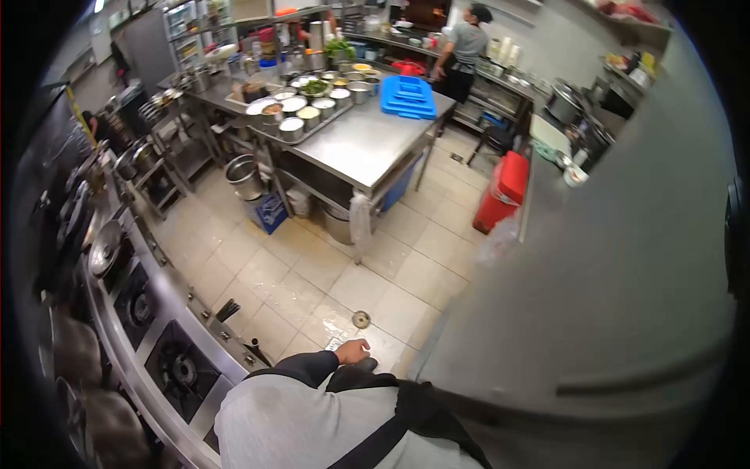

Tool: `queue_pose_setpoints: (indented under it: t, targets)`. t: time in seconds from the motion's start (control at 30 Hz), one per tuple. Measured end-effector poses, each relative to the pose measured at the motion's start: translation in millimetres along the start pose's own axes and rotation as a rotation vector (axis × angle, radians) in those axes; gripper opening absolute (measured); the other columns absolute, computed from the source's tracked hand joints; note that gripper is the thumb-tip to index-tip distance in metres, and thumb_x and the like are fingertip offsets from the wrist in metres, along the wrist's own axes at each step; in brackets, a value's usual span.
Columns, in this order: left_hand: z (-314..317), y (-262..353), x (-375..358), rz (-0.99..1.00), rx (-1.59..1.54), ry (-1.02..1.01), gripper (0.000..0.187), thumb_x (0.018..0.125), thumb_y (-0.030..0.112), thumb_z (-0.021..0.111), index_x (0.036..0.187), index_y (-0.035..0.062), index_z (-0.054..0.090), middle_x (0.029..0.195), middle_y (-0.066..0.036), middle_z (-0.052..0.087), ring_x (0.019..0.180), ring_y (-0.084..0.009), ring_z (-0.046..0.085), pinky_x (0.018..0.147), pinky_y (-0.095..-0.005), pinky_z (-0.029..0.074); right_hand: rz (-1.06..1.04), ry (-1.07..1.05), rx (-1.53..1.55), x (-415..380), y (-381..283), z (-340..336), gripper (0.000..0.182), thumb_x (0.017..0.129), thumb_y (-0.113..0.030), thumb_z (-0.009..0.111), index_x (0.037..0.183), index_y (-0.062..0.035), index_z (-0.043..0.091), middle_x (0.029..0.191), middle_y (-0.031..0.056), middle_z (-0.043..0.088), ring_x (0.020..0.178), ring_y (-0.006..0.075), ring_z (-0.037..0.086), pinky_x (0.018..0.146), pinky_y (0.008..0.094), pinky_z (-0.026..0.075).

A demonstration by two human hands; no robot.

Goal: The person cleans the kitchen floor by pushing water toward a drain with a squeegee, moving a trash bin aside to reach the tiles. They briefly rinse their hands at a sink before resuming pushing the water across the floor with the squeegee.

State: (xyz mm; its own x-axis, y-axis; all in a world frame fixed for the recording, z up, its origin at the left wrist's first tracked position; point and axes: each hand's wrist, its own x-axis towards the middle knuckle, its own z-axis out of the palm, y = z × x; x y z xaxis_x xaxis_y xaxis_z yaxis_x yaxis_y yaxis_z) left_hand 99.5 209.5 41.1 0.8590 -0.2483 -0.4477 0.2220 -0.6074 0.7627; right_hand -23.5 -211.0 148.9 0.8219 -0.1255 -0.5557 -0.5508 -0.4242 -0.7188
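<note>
My left hand hangs in front of my body, at the end of a black sleeve. Its fingers look loosely curled in, and I see nothing in them. Below it, beside my black apron, a dark rounded shape, perhaps a shoe tip, shows against the tiled floor. Nearest on the left stands a gas stove with black burner grates. My right hand is out of view.
A steel table bears several food containers and blue plastic lids. A red bin stands by the right counter. At the back is another person. A large grey surface fills the right. A floor drain lies ahead.
</note>
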Motion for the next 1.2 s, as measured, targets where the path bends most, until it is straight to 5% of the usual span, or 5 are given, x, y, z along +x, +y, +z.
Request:
queue_pose_setpoints:
  t: [0.27, 0.67, 1.0, 1.13, 1.2]
  targets:
    - [-100.0, -77.8, -9.4, -0.298, 0.144, 0.314, 0.041, 0.08, 0.039, 0.07, 0.102, 0.0045, 0.069, 0.1, -0.021, 0.071, 0.099, -0.036, 0.068, 0.086, -0.0442, 0.053, -0.23, -0.246, -0.118, 134.8, -98.8, 41.9, 0.034, 0.096, -0.024, 0.066, 0.12, -0.0003, 0.064, 0.098, 0.0098, 0.07, 0.089, 0.0182, 0.065, 0.081, 0.0311, 0.051]
    - [-185.8, -88.6, 64.5, -0.143, 0.122, 0.421, 0.027, 0.086, 0.029, 0.065, 0.097, 0.0047, 0.069, 0.095, -0.019, 0.07, 0.094, -0.0365, 0.067, 0.083, -0.0442, 0.052, -0.313, -0.383, -0.152, 285.0, -252.1, 150.2, 0.035, 0.098, -0.027, 0.065, 0.121, -0.0005, 0.064, 0.1, 0.0091, 0.07, 0.092, 0.0166, 0.065, 0.083, 0.0312, 0.051]
    - [-362.1, 95.1, 185.1, 0.442, -0.216, 0.279, 0.021, 0.091, 0.021, 0.07, 0.101, 0.0019, 0.067, 0.101, -0.011, 0.068, 0.086, -0.0227, 0.069, 0.078, -0.0342, 0.054, 0.247, -0.138, 0.091, 363.7, -112.3, 105.1, 0.036, 0.099, -0.029, 0.063, 0.121, -0.0006, 0.064, 0.102, 0.0085, 0.071, 0.094, 0.0153, 0.065, 0.085, 0.0313, 0.051]
    - [-380.0, 166.2, 243.5, 0.52, -0.295, 0.227, 0.016, 0.089, 0.015, 0.073, 0.097, 0.0018, 0.069, 0.095, -0.01, 0.069, 0.086, -0.021, 0.067, 0.078, -0.0332, 0.052, 0.143, -0.3, 0.927, 390.4, 50.7, 109.8, 0.036, 0.1, -0.03, 0.063, 0.121, -0.0007, 0.065, 0.102, 0.0083, 0.071, 0.095, 0.0147, 0.065, 0.086, 0.0313, 0.051]
    - [-382.3, 196.2, 273.0, 0.597, -0.266, 0.137, 0.013, 0.088, 0.012, 0.073, 0.095, 0.0015, 0.069, 0.092, -0.01, 0.069, 0.085, -0.0209, 0.066, 0.079, -0.0318, 0.052, 0.194, 0.103, 0.262, 351.9, -141.0, 105.7, 0.02, 0.088, -0.02, 0.068, 0.082, -0.0009, 0.067, 0.079, 0.009, 0.068, 0.074, 0.0152, 0.061, 0.065, 0.0352, 0.048]
